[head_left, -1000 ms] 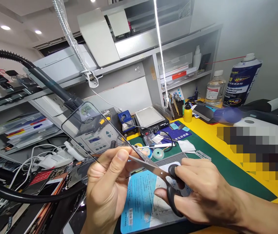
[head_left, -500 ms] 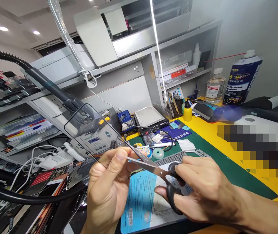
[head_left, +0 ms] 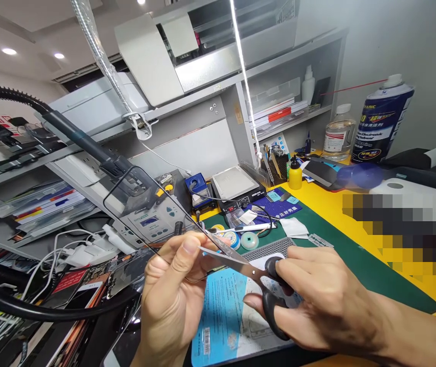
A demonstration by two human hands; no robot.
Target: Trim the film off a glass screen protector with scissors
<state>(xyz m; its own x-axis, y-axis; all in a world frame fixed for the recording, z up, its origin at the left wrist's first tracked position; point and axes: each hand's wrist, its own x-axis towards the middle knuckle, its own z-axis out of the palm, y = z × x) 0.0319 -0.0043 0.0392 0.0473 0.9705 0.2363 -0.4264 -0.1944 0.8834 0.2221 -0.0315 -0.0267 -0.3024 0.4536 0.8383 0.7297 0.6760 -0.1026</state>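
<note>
In the lower middle, my right hand [head_left: 321, 295] grips a pair of scissors [head_left: 255, 272], with thumb and fingers in the black handles. The blades point left and stand slightly apart, tips close to my left fingertips. My left hand [head_left: 178, 290] is closed, thumb against fingers, around a thin black cable [head_left: 172, 196]. The cable loops up and left from the hand, and one stretch comes down to the blades. Exactly how it lies in the fingers and between the blades is partly hidden. Beneath both hands lies a blue and white printed pad [head_left: 218, 316].
A green mat [head_left: 374, 270] covers the yellow bench, with small round tins [head_left: 249, 239], a razor blade [head_left: 320, 240] and a white cloth [head_left: 294, 228]. Behind stand a grey station [head_left: 157, 219] and a spray can [head_left: 382, 122]. Stacked phone parts [head_left: 69, 316] lie left.
The view has shifted slightly. Both hands keep nearly the same pose, and the scissors stay slightly apart at my left fingertips.
</note>
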